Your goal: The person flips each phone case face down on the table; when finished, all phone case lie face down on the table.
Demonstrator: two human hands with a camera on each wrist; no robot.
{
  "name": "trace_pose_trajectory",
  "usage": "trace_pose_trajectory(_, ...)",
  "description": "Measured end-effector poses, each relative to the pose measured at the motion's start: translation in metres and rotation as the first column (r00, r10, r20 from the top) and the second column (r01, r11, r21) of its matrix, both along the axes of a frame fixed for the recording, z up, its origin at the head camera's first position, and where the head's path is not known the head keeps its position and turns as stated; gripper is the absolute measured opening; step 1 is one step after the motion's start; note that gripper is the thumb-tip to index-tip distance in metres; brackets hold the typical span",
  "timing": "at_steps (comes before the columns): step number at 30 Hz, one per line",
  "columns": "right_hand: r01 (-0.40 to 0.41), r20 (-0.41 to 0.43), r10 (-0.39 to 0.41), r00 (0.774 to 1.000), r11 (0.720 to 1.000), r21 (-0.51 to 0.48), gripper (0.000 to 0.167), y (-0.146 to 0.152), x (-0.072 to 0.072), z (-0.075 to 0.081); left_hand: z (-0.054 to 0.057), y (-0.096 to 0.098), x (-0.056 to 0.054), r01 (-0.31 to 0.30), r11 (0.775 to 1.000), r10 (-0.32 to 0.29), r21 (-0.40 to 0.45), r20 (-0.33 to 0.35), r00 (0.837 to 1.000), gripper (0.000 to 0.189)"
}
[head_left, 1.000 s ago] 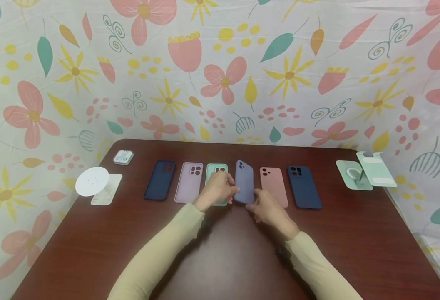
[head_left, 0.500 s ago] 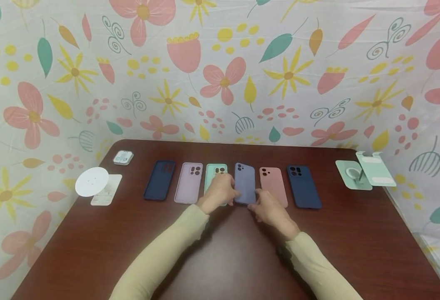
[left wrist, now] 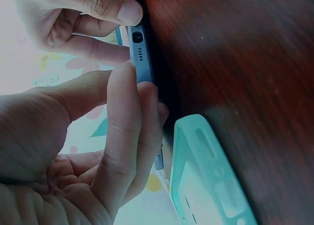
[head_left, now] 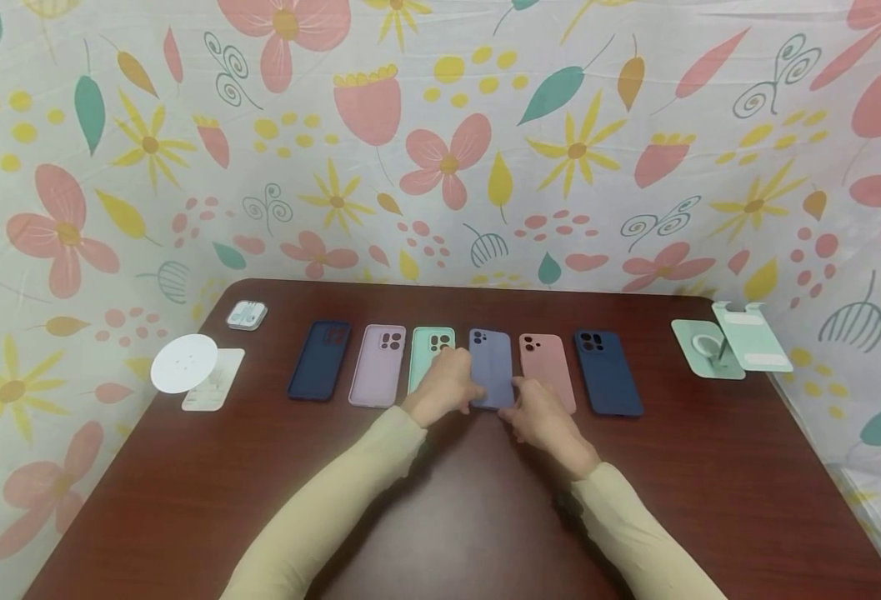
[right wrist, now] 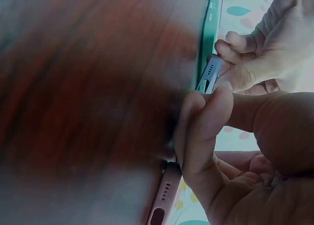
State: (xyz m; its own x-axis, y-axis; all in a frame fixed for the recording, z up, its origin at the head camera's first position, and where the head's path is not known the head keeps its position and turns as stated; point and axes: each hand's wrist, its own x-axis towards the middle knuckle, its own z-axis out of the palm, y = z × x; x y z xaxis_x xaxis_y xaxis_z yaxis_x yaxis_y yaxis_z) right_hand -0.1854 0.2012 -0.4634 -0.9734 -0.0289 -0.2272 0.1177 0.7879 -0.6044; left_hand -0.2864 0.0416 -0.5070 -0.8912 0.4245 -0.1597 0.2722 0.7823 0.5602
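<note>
A lavender-blue phone case [head_left: 491, 358] lies back up in the middle of a row of cases, camera holes at its far end. My left hand [head_left: 448, 383] pinches its near left corner, thumb over the back. At the near right corner, the thumb and fingertips of my right hand [head_left: 545, 417] grip the edge. The left wrist view shows the lavender-blue case's [left wrist: 142, 63] bottom edge with its port hole and small speaker holes between the two hands. Left of it, a mint case [head_left: 423, 354] is partly hidden by my left hand; to the right lies a pink case [head_left: 548, 367].
Also in the row are a navy case [head_left: 318, 362], a lilac case [head_left: 377, 367] and a blue case [head_left: 609, 375]. A white round stand [head_left: 185, 364] and a small white square box [head_left: 247, 315] sit left, a mint folding stand [head_left: 755, 342] right.
The lavender-blue case was tilted with its left side raised and has come down flat in the row. My left hand has shifted slightly right and toward me; the right hand stays nearly still.
</note>
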Motion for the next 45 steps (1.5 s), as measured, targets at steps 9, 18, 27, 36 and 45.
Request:
trace_pose_trajectory(9,0.004,-0.007,-0.004,1.000,1.000,-0.003,0.066,0.001,0.000,0.000,-0.004,0.003,-0.003,0.013,1.000,-0.012,-0.023,0.025,1.000,0.022)
trace_pose_trajectory(18,0.004,0.003,-0.004,1.000,1.000,0.012,0.065,0.000,0.002,0.002,0.001,0.003,0.001,-0.006,1.000,0.007,-0.024,0.034,0.999,0.021)
trace_pose_trajectory(27,0.005,-0.019,-0.005,1.000,1.000,0.001,0.071,0.009,-0.010,-0.018,0.039,-0.002,0.025,-0.029,0.999,0.028,0.014,0.053,0.998,0.026)
trace_pose_trajectory(36,-0.007,-0.081,0.007,0.997,1.000,0.004,0.075,0.011,-0.013,-0.028,0.065,-0.018,0.044,-0.049,0.995,0.045,0.093,0.040,0.998,0.032)
trace_pose_trajectory(45,-0.033,-0.089,0.025,0.996,0.996,-0.081,0.074,-0.012,0.003,0.002,0.067,-0.043,0.042,-0.056,0.995,0.057,0.081,-0.012,0.998,0.034)
